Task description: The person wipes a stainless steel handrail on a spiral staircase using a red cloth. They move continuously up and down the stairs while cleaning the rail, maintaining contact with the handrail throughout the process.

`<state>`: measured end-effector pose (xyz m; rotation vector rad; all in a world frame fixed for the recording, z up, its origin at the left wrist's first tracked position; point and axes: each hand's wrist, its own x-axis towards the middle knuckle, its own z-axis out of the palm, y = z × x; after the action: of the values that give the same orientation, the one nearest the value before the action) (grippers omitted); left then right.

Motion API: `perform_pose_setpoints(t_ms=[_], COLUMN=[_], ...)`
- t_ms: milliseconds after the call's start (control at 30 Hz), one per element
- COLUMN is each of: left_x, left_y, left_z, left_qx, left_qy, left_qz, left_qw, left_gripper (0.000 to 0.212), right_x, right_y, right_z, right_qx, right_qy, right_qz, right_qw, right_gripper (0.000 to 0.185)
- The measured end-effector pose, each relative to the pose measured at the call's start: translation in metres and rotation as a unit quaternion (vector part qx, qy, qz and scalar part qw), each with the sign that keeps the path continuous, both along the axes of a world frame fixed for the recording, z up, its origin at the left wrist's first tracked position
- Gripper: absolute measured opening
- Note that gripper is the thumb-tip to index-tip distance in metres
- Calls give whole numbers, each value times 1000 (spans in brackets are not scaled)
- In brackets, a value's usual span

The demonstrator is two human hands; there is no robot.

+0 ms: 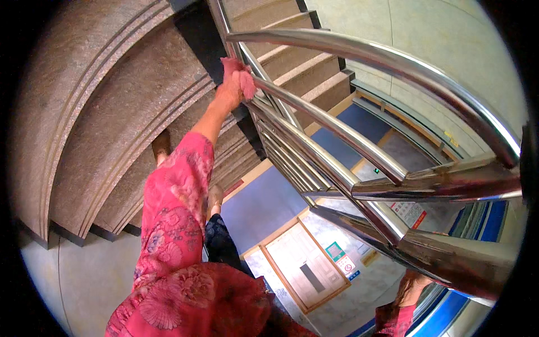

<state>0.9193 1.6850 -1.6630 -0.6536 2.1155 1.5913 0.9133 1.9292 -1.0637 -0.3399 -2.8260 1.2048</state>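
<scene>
My left hand (pixel 236 86) is stretched forward and closed on a crumpled pink cloth (pixel 245 80). The cloth lies against the stainless-steel stair railing (pixel 294 99), near where its bars meet a post. Low at the right, my right hand (pixel 414 281) grips a thick, shiny metal handrail (pixel 459 257), which hides most of the fingers. Both arms are in pink patterned sleeves.
Brown stone steps (pixel 122 97) curve down on the left, with my feet on them. Another flight (pixel 311 71) lies beyond the railing. Below are a blue floor mat (pixel 263 206), a pale door (pixel 305 265) and wall signs (pixel 337 252).
</scene>
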Motion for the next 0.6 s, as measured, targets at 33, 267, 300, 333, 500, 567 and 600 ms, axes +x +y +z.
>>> perform_pose_setpoints(t_ms=[33, 267, 300, 333, 500, 567, 600], left_x=[-3, 14, 1, -16, -82, -92, -96], left_y=[-10, -58, -62, -73, -86, -92, -92], left_z=[15, 216, 246, 286, 380, 372, 361], left_qx=[52, 7, -19, -131, -54, -44, -53], left_qy=[-57, 292, 359, 411, 555, 575, 593], left_qz=[17, 262, 274, 212, 221, 184, 200], left_qw=[997, 920, 892, 877, 800, 796, 778], left_gripper=[31, 66, 70, 77, 87, 77, 74], right_x=[-6, -1, -3, -3, -12, -10, -9], right_y=[3, 6, 5, 6, 10, 4, 2], right_z=[-2, -7, -11, -12, -19, -17, -17], right_qx=[-12, -26, -27, -23, 15, 7, 9], right_qy=[5, 52, 61, 71, 107, 85, 78], right_qz=[11, 6, 8, 4, 50, 38, 33], right_qw=[1000, 998, 998, 997, 993, 996, 996], right_gripper=[67, 67, 67, 67, 62, 55, 53])
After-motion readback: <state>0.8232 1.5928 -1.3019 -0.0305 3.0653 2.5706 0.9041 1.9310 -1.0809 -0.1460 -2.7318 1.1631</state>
